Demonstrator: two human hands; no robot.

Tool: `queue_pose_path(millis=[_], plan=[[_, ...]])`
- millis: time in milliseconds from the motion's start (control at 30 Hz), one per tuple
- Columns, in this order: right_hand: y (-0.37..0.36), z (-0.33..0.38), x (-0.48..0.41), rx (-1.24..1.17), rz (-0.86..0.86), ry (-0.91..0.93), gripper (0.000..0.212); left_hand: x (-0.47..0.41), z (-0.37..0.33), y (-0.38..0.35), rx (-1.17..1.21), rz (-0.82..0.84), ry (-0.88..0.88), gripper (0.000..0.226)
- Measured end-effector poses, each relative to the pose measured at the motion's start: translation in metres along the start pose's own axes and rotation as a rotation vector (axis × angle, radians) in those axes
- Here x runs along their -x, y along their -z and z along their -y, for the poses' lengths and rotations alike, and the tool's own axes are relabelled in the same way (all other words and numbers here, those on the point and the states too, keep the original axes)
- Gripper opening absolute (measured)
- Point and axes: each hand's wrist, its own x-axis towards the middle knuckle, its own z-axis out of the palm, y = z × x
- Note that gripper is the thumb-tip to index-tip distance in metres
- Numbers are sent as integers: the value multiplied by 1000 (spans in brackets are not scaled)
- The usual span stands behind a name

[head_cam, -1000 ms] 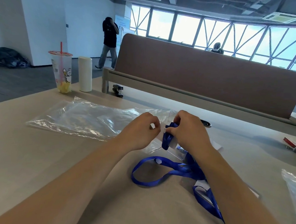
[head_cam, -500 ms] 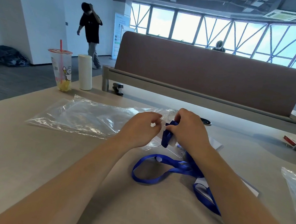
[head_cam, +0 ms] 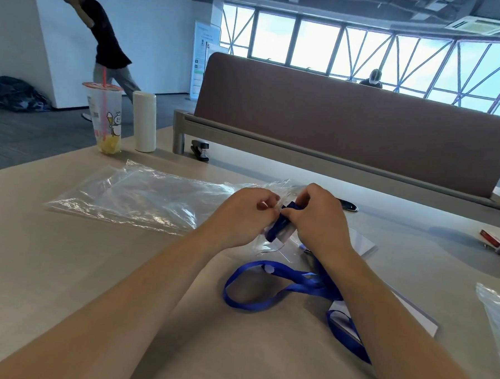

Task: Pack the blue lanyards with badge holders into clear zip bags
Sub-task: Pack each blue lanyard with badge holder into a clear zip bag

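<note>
Head camera is showing both hands meeting low over the table (head_cam: pixel 65 266): the left hand (head_cam: pixel 241 215) is pinching the mouth of a small clear zip bag (head_cam: pixel 264 248), while the right hand (head_cam: pixel 319 219) is gripping a folded blue lanyard (head_cam: pixel 278 227) at that opening. A loose blue loop (head_cam: pixel 255 288) is lying on the table beside the right forearm, with a pile of clear bags (head_cam: pixel 141 198) spreading to the left.
</note>
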Motion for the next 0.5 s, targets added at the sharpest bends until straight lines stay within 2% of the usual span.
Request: queue_pose_path(millis=[167,267,333,400,500], plan=[[3,2,1,-174,63,42,9,-3,6,2,28,-54,59,14],[7,3,3,-226,189,111,20,-5,8,8,50,-95,107,13],[8,4,4,-173,266,156,30,-6,10,12,73,-115,131,13],[7,3,3,-93,271,176,34,-7,11,13,76,-125,142,14],[2,1,1,-112,214,157,23,-7,12,14,80,-128,157,15]])
